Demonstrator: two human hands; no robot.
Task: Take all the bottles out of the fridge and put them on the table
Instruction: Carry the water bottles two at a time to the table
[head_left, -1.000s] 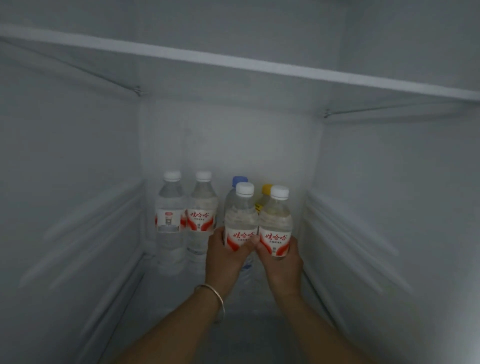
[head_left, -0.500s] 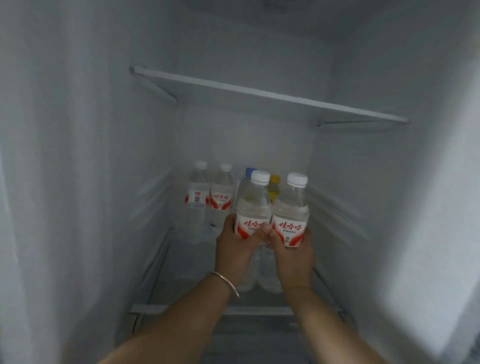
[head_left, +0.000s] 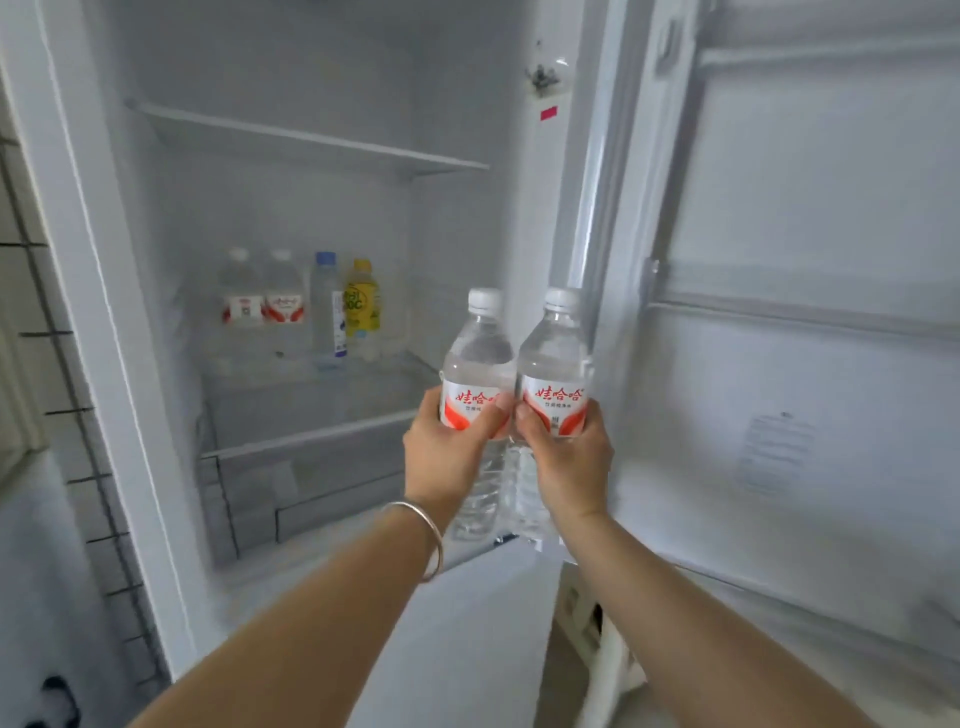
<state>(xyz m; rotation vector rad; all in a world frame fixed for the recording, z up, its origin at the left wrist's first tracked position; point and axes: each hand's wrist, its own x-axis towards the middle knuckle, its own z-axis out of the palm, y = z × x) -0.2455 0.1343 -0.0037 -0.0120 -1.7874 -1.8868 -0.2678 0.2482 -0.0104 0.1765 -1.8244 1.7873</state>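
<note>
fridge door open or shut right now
Open. The door is swung out to the right with its inner shelves facing the camera, and the fridge interior shows four bottles standing on a shelf.

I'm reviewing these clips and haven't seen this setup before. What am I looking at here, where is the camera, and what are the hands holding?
No robot here: a person wears a camera on the head, looking forward and down at their own arms. The left hand grips one water bottle; the right hand grips a second water bottle, both upright, in front of the open fridge. On the fridge shelf four bottles remain: two clear ones, a blue-capped bottle and a yellow bottle.
</note>
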